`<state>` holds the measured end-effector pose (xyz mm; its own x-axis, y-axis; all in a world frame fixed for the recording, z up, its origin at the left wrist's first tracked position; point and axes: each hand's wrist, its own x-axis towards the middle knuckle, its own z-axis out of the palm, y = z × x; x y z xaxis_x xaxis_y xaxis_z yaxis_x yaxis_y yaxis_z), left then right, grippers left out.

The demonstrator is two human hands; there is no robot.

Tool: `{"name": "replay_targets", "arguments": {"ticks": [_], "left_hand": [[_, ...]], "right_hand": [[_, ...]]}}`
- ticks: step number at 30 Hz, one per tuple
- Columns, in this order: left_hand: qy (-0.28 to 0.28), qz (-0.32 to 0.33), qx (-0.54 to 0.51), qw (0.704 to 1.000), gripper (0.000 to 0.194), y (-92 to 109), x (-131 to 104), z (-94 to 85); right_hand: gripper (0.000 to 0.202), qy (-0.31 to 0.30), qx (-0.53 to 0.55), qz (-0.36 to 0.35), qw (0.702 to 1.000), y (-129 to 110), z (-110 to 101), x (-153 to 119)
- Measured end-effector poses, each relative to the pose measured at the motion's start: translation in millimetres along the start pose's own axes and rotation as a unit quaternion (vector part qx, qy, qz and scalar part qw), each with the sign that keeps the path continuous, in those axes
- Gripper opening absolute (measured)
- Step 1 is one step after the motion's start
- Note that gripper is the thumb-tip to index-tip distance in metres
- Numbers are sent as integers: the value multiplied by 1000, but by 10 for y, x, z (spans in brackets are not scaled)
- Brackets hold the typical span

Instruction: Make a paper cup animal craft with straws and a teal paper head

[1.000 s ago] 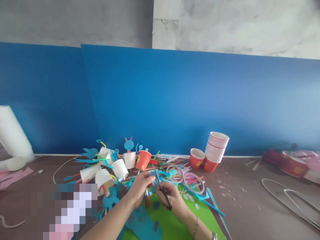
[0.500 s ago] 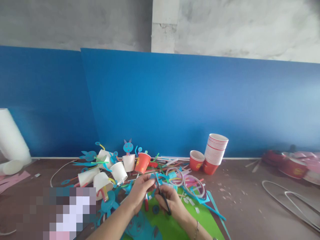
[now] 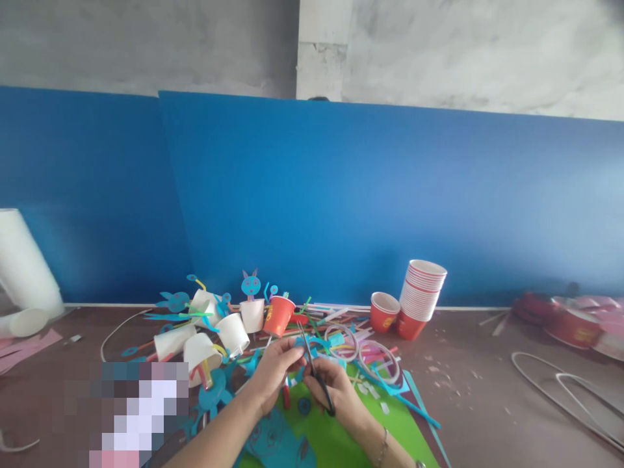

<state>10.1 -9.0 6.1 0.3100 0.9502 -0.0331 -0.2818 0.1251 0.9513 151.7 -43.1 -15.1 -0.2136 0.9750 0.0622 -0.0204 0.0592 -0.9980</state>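
My right hand grips a pair of black-handled scissors, blades pointing up and away from me. Between the thumb and fingers of my left hand is a small piece of blue paper, right beside the scissor blades. Whether the blades touch the paper is hard to see. Beneath my hands lies a green paper sheet. On it rest a blue paper cutout with drawn face shapes and a small dark blue disc.
White paper cups with blue cutouts lie left of centre, near a red cup. Rolls of tape sit among loose straws. A tall stack of cups stands right. A blue partition closes off the table's back.
Both hands keep nearly the same place and grip. The view has shifted slightly, and a dark shape now shows above the partition's top edge.
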Motion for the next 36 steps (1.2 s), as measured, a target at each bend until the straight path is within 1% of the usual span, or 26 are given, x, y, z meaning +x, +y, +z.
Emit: {"name": "replay_targets", "arguments": {"ticks": [5,10,14,20,29,36], "left_hand": [[0,-1,0,1000,21,0,6,-11],[4,0,-3,1000,20,4,11,-24],[11,0,-8,1000,20,5,1,-18],[13,-1,-4,1000,20,-6,-3,-3],[4,1,2,1000,18,-4,12,-9],[7,-1,-1,1000,20,1,8,-11]], "right_hand": [[33,2,6,-5,1000,5,6,-7],[30,5,8,5,1000,13,3,-4],[33,7,4,0,1000,19,2,4],[35,6,-2,22,1000,6,1,3],[36,12,2,4,1000,-3,2,-7],[33,12,8,-2,1000,39,-7,15]]}}
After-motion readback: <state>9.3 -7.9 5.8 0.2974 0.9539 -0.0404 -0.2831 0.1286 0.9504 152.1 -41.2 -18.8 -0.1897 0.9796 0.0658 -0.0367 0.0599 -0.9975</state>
